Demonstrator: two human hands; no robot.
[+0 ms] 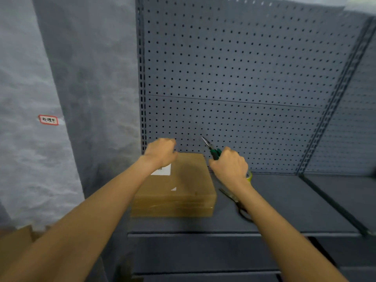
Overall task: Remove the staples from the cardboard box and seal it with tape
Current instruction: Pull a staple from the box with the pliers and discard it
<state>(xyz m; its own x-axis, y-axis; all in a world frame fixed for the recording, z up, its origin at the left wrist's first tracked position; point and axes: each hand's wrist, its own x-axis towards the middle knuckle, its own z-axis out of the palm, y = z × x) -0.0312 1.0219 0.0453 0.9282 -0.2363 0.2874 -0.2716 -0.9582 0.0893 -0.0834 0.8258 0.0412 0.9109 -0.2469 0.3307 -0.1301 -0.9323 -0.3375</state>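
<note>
Green-handled pliers (212, 150) sit clenched in the right hand (230, 165); left hand (160, 152) curls empty over the cardboard box (183, 186).

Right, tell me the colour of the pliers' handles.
Green, with a dark metal nose; the pliers are held in the right hand, head view.

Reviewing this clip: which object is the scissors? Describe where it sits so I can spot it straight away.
Start at the grey metal shelf below the pegboard, where the cardboard box sits. Just right of the box, partly under the right forearm, the scissors lie flat on the shelf. Unlike the green-handled pliers gripped in the right hand, they are dark and untouched.
</note>
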